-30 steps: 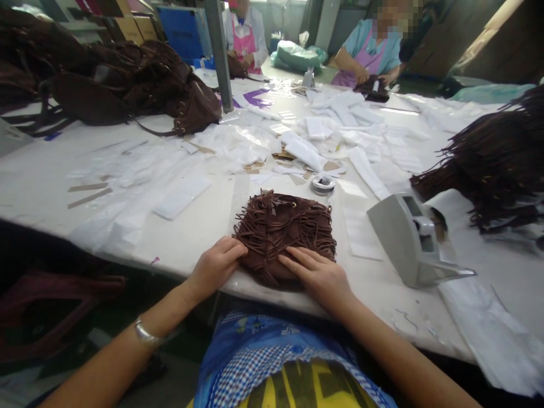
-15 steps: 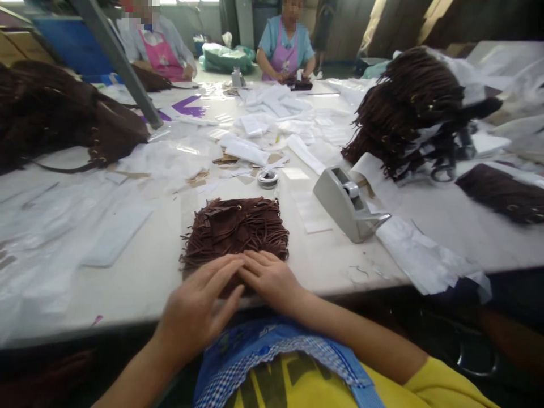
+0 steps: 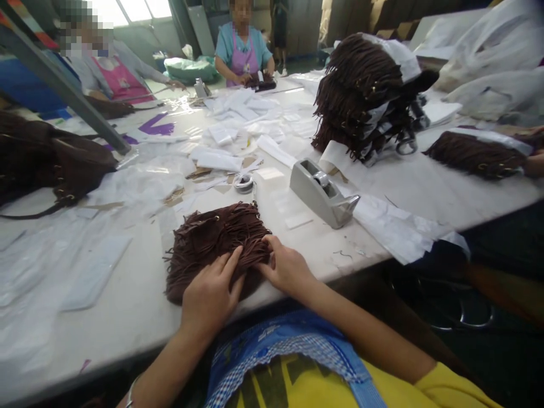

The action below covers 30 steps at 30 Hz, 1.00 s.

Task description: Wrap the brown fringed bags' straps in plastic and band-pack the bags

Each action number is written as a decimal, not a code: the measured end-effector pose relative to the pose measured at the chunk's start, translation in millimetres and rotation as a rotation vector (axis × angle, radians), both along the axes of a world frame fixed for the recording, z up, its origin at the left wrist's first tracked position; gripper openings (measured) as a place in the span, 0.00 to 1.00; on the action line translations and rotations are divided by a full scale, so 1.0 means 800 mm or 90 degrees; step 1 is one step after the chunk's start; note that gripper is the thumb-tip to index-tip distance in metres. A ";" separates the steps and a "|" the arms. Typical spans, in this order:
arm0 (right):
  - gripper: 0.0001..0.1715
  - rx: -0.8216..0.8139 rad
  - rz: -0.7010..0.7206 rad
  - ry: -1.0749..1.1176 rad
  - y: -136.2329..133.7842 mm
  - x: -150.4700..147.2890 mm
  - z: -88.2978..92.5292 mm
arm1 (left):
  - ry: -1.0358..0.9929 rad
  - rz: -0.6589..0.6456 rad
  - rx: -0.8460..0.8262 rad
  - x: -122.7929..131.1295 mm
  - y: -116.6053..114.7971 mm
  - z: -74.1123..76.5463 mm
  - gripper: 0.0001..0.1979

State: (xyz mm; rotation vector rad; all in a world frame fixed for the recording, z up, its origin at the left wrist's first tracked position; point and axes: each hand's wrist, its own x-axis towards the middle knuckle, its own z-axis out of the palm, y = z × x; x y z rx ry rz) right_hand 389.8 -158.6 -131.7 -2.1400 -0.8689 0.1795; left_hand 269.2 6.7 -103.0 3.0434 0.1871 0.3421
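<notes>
A dark brown fringed bag point(image 3: 204, 238) lies flat on the white table in front of me, with brass-coloured rings along its far edge. Its strands hang loosely over the front and sides. My left hand point(image 3: 210, 294) bends over the near part of the bag, with fingers and thumb closed around some strands. At the near right corner, my right hand point(image 3: 289, 266) pinches a bunch of the fringe between thumb and fingers. The fingertips of both hands are partly hidden among the strands.
A grey tape dispenser point(image 3: 321, 192) stands right of the bag, with a tape roll point(image 3: 243, 182) behind it. Fringed bags are stacked point(image 3: 361, 96) at the back right. White paper scraps point(image 3: 242, 107) litter the table point(image 3: 140, 306). Two people in pink aprons work opposite.
My hands have gone from resting together on the bag's near edge to gripping its fringe, the right one now at the right corner. The view has shifted, and a hand appears at far right.
</notes>
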 end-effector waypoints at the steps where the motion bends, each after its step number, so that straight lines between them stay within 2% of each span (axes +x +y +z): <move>1: 0.30 -0.020 -0.003 0.002 0.004 0.001 0.002 | 0.000 -0.001 0.008 0.004 -0.001 0.000 0.29; 3: 0.32 -0.055 -0.022 0.008 0.009 0.003 0.004 | -0.029 -0.018 0.002 0.005 0.001 -0.008 0.27; 6: 0.32 -0.067 -0.042 0.029 0.013 0.007 0.002 | -0.127 -0.079 -0.082 -0.006 0.011 -0.033 0.26; 9: 0.32 0.017 -0.017 0.073 0.012 0.005 -0.002 | -0.186 -0.115 -0.190 -0.022 0.018 -0.052 0.27; 12: 0.32 0.143 0.004 0.167 0.008 0.002 -0.006 | -0.176 -0.142 -0.222 -0.030 0.021 -0.057 0.26; 14: 0.33 0.215 0.008 0.284 0.002 0.004 -0.005 | -0.154 -0.180 -0.190 -0.029 0.022 -0.054 0.27; 17: 0.34 0.307 0.018 0.533 -0.010 0.012 0.000 | -0.116 -0.236 -0.135 -0.027 0.026 -0.050 0.28; 20: 0.25 0.355 0.011 0.760 -0.018 0.022 0.008 | -0.091 -0.261 -0.138 -0.028 0.030 -0.047 0.27; 22: 0.16 0.332 0.007 0.817 -0.018 0.026 0.011 | -0.096 -0.262 -0.153 -0.030 0.031 -0.048 0.27; 23: 0.15 0.298 0.016 0.812 -0.017 0.027 0.012 | -0.103 -0.261 -0.162 -0.030 0.030 -0.048 0.28; 27: 0.31 0.111 0.102 0.735 -0.008 0.029 0.013 | -0.144 -0.256 -0.192 -0.032 0.027 -0.052 0.29; 30: 0.32 0.106 0.137 0.754 -0.003 0.028 0.016 | -0.166 -0.257 -0.193 -0.032 0.026 -0.055 0.30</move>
